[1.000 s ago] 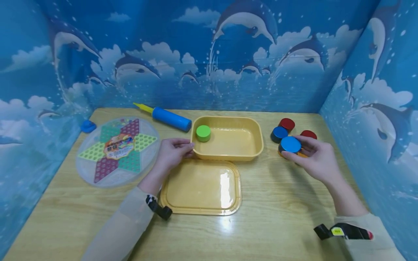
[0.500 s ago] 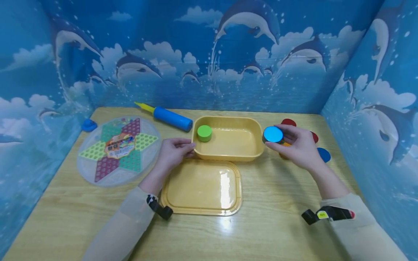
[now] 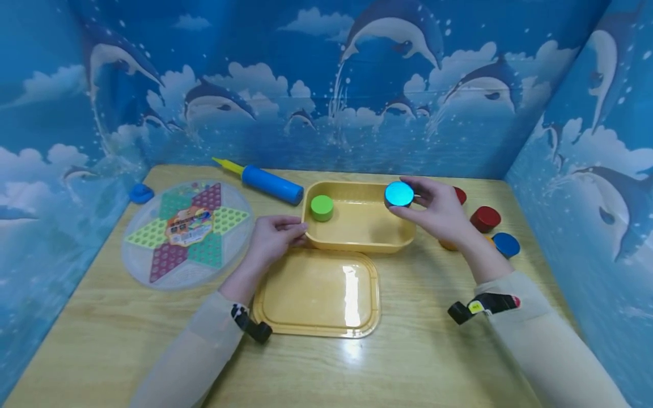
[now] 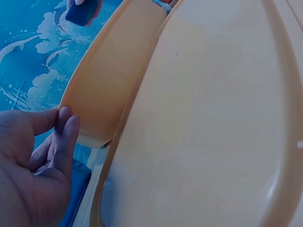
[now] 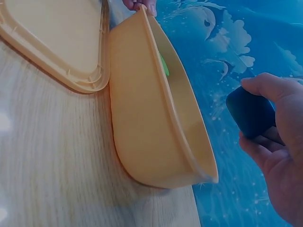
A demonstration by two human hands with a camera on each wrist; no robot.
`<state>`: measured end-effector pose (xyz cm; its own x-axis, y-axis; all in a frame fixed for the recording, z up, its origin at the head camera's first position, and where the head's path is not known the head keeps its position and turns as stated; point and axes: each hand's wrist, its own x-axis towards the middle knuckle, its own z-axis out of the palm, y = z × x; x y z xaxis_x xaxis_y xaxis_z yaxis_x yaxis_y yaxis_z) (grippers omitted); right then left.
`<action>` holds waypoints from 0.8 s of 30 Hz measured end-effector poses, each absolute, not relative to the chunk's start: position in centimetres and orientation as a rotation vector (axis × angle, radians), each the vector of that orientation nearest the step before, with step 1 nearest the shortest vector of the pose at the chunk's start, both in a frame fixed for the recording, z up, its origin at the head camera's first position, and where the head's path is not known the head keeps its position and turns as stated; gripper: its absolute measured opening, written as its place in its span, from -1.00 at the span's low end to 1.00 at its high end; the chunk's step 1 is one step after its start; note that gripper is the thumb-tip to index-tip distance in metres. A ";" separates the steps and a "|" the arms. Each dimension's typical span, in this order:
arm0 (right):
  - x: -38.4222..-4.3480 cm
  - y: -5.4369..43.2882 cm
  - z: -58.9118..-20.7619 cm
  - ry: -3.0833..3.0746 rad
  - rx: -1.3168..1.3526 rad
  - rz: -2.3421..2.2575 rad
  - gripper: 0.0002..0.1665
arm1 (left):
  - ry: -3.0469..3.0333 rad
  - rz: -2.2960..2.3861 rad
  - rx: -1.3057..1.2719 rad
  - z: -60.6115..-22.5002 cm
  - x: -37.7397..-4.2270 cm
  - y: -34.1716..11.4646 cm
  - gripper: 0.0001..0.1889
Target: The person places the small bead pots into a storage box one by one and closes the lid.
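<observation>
My right hand pinches a blue round block between thumb and fingers. In the head view it is over the right end of a yellow plastic box; the right wrist view shows the block above the box's rim, apart from it. At the box's left end, my left hand pinches the rim, as the left wrist view shows with the thumb and fingers at its edge. A green round block lies inside the box at the left. The matching yellow lid lies flat in front.
Right of the box lie red blocks, a blue block and orange ones, partly hidden by my right arm. A round star-patterned game board, a blue hand pump and a small blue object are at left.
My right hand has lifted the blue round block off the group at right and carried it left to above the box. The left hand stays at the rim.
</observation>
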<state>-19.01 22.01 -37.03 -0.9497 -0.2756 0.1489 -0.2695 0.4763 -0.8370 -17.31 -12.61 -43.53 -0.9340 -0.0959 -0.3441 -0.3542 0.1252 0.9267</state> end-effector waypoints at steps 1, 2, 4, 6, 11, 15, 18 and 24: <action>-19.4 21.8 -37.1 2.681 -0.513 -1.519 -0.20 | 2.201 1.898 -0.447 -43.5 -17.3 -12.6 -0.69; -19.8 21.6 -37.2 2.669 -0.524 -1.509 -0.21 | 2.201 1.898 -0.446 -43.5 -17.3 -12.6 -0.70; -20.6 21.2 -37.3 2.634 -0.546 -1.498 -0.23 | 2.206 1.892 -0.447 -43.6 -17.4 -12.6 -0.70; -21.3 20.8 -37.3 2.603 -0.558 -1.482 -0.24 | 2.210 1.886 -0.448 -43.6 -17.4 -12.6 -0.71; -23.0 19.6 -37.3 2.537 -0.589 -1.447 -0.26 | 2.205 1.899 -0.438 -43.7 -17.4 -12.6 -0.70; -24.1 18.7 -37.8 2.528 -0.627 -1.393 -0.25 | 2.194 1.934 -0.398 -43.8 -17.4 -12.8 -0.67; -24.8 17.8 -38.4 2.526 -0.661 -1.340 -0.23 | 2.181 1.969 -0.373 -44.0 -17.4 -12.9 -0.67; -25.8 16.3 -39.9 2.464 -0.731 -1.231 -0.22 | 2.171 1.987 -0.366 -44.2 -17.3 -13.1 -0.67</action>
<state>-25.79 16.27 -39.87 -0.8288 -0.5586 -0.0325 -0.3095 0.5061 -0.8050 -17.30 -13.07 -44.16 -0.9543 -0.0619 -0.2924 -0.2967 0.0788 0.9517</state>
